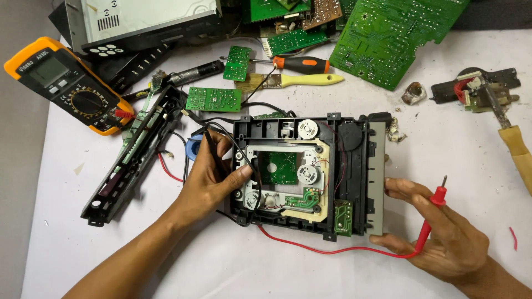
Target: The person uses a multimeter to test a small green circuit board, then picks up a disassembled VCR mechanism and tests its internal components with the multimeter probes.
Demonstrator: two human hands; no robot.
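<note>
Closest to me, my right hand (443, 235) is curled around a red probe (433, 213), with the metal tip pointing up past my fingers. My fingertips also touch the grey right edge of the drive (303, 173), which sits in the middle of the white table (233, 266). A red wire (327, 249) runs from the probe along the table under the near edge of the drive. My left hand (213, 177) is closed on a black probe (206, 147), and my thumb rests on the drive's left side, by the white frame inside it. The drive is a black open box lying flat, with a small green board (279, 168) in its middle and round silver motors (306, 173) near it. A blue roll (193, 148) peeks out just behind my left hand. To the left lies a long black panel (133, 158), tilted. Farther left is a yellow meter (69, 86) with a dark dial. Behind the drive lie two small green boards (214, 99), a brush (293, 81) with a yellow handle, and a screwdriver (296, 64) with an orange and black handle. On the right side is a soldering iron (512, 138) resting on a black stand (476, 88). At the far edge I see a big green board (388, 39) and a grey metal box (144, 19).
</note>
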